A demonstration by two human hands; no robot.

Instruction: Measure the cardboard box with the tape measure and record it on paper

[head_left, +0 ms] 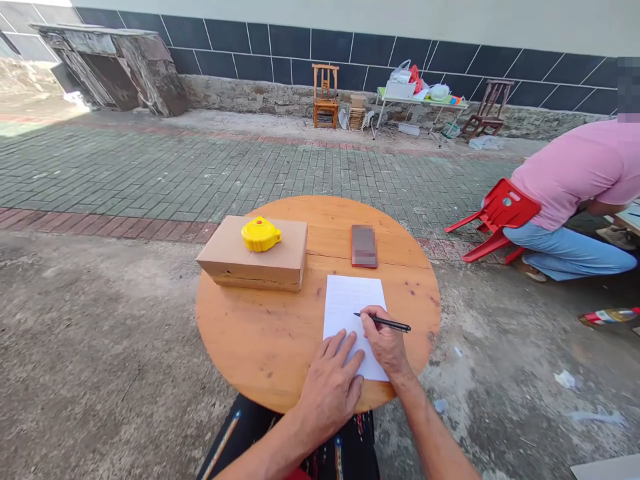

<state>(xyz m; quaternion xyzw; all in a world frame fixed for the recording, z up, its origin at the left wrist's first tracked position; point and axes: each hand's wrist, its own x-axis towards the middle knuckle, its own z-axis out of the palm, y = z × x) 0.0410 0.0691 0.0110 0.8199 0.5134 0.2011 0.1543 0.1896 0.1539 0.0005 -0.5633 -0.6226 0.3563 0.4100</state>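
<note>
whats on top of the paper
The left hand lies partly on the paper; the right hand holds a pen over it. Faint marks show near its top; whatever the hands cover cannot be seen.

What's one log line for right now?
right hand: holds black pen | left hand: rests on paper | tape measure: on cardboard box | box: on table

A narrow lane of table (314, 287) runs free between the paper (343, 308) and the cardboard box (253, 268) blocking the far left.
</note>
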